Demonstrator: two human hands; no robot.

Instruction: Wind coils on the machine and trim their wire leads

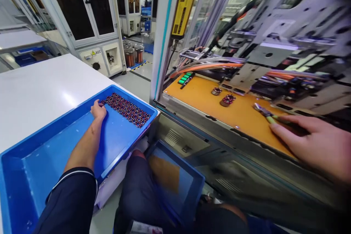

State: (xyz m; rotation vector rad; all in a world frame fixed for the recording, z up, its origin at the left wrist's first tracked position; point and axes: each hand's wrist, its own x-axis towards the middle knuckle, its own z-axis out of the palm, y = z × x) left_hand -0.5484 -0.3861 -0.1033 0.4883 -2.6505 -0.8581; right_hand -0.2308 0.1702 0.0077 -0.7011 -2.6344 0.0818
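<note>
My left hand [98, 110] reaches into a blue tray [68, 146] at the near end of a packed block of small, dark, round copper-wound parts [127, 109]. Its fingers are bent together at the block's corner; whatever they pinch is hidden. On the right, my right hand [315, 142] is closed around the green handles of a pair of pliers [267, 113], whose metal jaws point away over an orange work surface [197, 97]. Two wound parts stand on that surface: a smaller one [216, 91] and a larger one [227, 100].
A machine head with metal plates [271, 56] and hoses overhangs the orange surface. Near its back left lie a green block [185, 78] and a black pen-like tool [188, 81]. A second blue bin [189, 193] sits low by my legs. The tray rests on a white table [41, 91].
</note>
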